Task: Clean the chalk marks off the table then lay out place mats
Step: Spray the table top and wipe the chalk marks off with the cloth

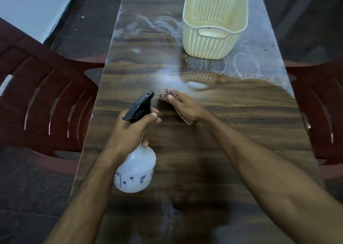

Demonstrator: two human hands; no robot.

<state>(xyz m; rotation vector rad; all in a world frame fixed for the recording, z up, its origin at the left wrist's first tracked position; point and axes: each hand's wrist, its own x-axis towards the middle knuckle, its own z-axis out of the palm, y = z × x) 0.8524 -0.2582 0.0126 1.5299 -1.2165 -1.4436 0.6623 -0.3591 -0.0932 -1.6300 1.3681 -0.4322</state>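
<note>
On the far half of the wooden table (232,136), white chalk marks (159,25) smear across the width, loops and streaks running left to right. Mid-table, a red-checked cloth (164,94) lies under the right hand (182,105), fingers curled over it and pressing it to the wood; its long axis runs from far-left to near-right. The left hand (128,130) grips the neck of a white spray bottle (136,169), held above the table, black nozzle (141,105) pointing away toward the chalk, body tilted back toward the person. A cream perforated basket (213,45) stands upright among the marks at far right. Dark red plastic chairs (42,102) flank both sides.
</note>
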